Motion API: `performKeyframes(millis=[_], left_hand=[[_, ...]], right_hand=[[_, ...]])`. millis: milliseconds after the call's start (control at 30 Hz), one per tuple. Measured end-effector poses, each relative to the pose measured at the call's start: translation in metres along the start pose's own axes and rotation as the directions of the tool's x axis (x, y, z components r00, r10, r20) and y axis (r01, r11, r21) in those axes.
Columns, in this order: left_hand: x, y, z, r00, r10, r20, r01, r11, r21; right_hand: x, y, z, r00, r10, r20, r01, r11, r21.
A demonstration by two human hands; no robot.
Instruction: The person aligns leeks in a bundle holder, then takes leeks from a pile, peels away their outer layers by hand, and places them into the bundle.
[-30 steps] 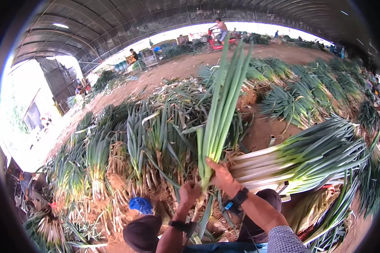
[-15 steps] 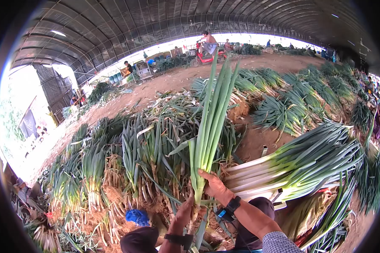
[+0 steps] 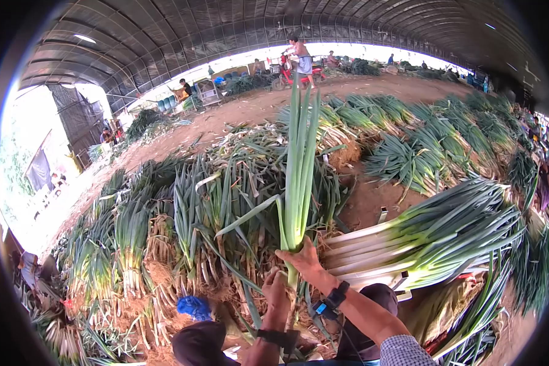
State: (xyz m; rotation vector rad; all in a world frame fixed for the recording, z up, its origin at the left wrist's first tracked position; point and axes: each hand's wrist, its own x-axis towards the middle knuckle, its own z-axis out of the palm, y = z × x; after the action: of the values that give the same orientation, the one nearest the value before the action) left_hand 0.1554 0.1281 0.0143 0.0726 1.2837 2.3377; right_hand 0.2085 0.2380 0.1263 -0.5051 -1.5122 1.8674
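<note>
Fingers of the right hand close around the shank of one upright green onion, at the point where its leaves fan out. Just below, the left hand is curled beside the lower stem; I cannot tell whether its fingertips pinch a strip of leaf or simply rest there.

Overhead, the arched roof spans everything, above the bare earth floor. Ahead and to the left spreads the big heap, its onions matted with brown roots and dry leaf; by their look, these are untouched and make up most of what is left. Smaller than that, the stack lies to the right with white, smooth shanks side by side, and I judge it to be the finished portion.

Between heap and stack, the held onion stands in front of the person, seemingly partway through: its upper leaves look tidy, yet one loose leaf splays out to the left. Its root end is too hidden to judge. Smallest of all, some crumpled blue plastic sits near the left knee.
</note>
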Motion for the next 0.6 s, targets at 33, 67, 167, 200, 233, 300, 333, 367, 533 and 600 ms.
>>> performKeyframes(millis=[33,67,167,200,233,300,333,367,533,600], left_hand=[[-0.001,0.007,-0.001,0.996,-0.074,0.042,0.078,0.992,-0.097],[-0.001,0.013,0.000,0.994,-0.104,0.032,0.107,0.990,-0.093],[-0.001,0.031,-0.002,0.980,-0.176,0.091,0.185,0.977,-0.103],[0.004,0.031,-0.005,0.966,-0.189,0.176,0.218,0.962,-0.163],[0.011,0.028,-0.009,0.946,-0.198,0.257,0.257,0.941,-0.219],[0.002,0.031,-0.005,0.923,-0.228,0.310,0.302,0.929,-0.213],[-0.002,0.039,0.007,0.927,-0.238,0.291,0.294,0.941,-0.166],[-0.009,0.048,0.011,0.920,-0.250,0.302,0.293,0.950,-0.108],[-0.021,0.085,-0.009,0.917,-0.277,0.287,0.168,0.921,0.351],[-0.022,0.091,-0.028,0.938,-0.239,0.250,0.093,0.870,0.484]], right_hand=[[0.005,0.006,-0.003,1.000,0.013,-0.024,-0.014,0.998,-0.055],[0.008,0.010,-0.005,0.999,0.024,-0.045,-0.029,0.993,-0.111],[0.000,-0.011,-0.010,0.994,-0.075,0.078,0.094,0.953,-0.290],[0.003,-0.004,-0.023,0.946,-0.258,0.195,0.323,0.796,-0.512],[0.005,0.003,-0.035,0.851,-0.429,0.302,0.510,0.538,-0.671],[0.020,0.056,-0.060,0.673,-0.538,0.507,0.647,0.097,-0.756],[0.026,0.035,-0.054,0.822,-0.479,0.308,0.539,0.480,-0.692],[0.037,0.015,-0.040,0.988,-0.154,0.029,0.155,0.945,-0.288],[0.056,0.007,-0.030,0.952,0.217,-0.215,-0.122,0.915,0.384],[0.062,0.005,-0.031,0.945,0.235,-0.226,-0.124,0.900,0.417]])
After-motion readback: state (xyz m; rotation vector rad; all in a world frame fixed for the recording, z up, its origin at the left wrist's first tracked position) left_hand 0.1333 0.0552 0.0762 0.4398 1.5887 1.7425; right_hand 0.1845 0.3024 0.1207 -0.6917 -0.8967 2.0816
